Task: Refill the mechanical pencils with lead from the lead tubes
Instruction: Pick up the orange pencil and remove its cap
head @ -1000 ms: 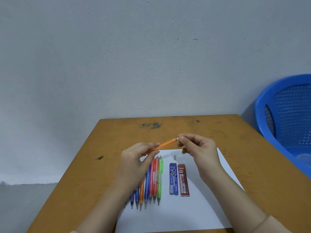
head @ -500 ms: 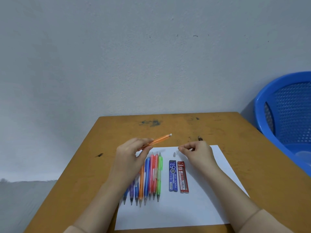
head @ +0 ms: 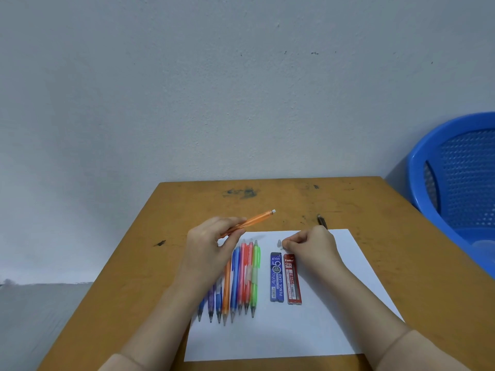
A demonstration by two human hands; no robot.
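My left hand [head: 211, 245] grips an orange mechanical pencil [head: 257, 219] by its lower half, tilted with its white eraser end up and to the right. My right hand [head: 310, 245] rests on the white paper [head: 334, 303], thumb and forefinger pinched on a tiny clear cap beside another small cap [head: 278, 241]. Several coloured mechanical pencils [head: 242, 277] lie side by side, tips toward me, partly under my left wrist. A blue lead tube [head: 276, 277] and a red lead tube [head: 292, 279] lie next to each other, just right of the pencils.
The paper lies on a small brown wooden table [head: 375, 210] against a grey wall. A dark pen-like object [head: 322, 221] lies on the wood behind my right hand. A blue plastic basket [head: 455, 170] stands off the table's right side.
My right hand left the orange pencil's top end and came down onto the paper beside the small cap. My left hand stayed put, holding the pencil.
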